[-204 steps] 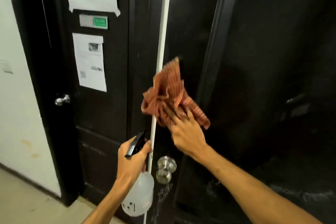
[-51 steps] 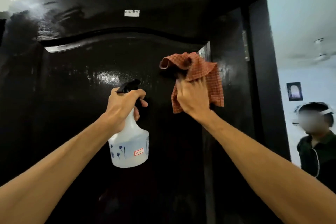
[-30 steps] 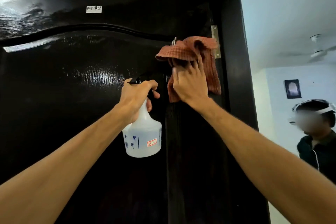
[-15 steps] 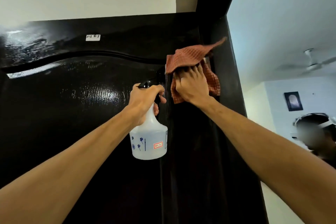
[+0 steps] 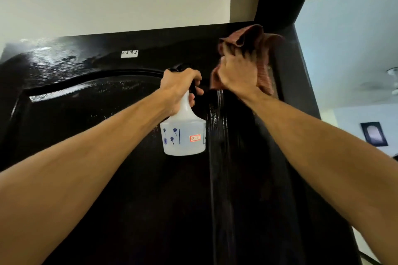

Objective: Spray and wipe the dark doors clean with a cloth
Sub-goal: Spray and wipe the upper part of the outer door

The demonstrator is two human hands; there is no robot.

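My right hand point(image 5: 238, 71) presses the cloth point(image 5: 261, 49) flat against the door point(image 5: 107, 157) near its top edge, up at one o'clock from the middle of my view, fingers spread over the bunched fabric and pinning it to the wood. My left hand point(image 5: 179, 87) is wrapped tight round the neck of the spray bottle point(image 5: 183, 137), which hangs close to the door face just left of the cloth; I cannot tell whether a finger sits on the trigger. The risk I see is at this height: both arms are stretched high, so my push on the cloth is probably weak and it could slide off the top edge or drop loose at its free corner. The door is glossy dark wood with a raised curved moulding, and wet streaks glisten down it below the cloth at six o'clock of my right hand; if I leave those runs, I judge they will dry as marks, or drip lower onto parts already wiped. The bottle is smooth translucent plastic with a bell-shaped body and looks partly filled, so a damp palm could let it slip. The cloth is thin, soft, reddish and checked, folding easily into loose ridges. A small white label point(image 5: 129, 54) sticks near eleven o'clock; rubbing over it wet could lift it.
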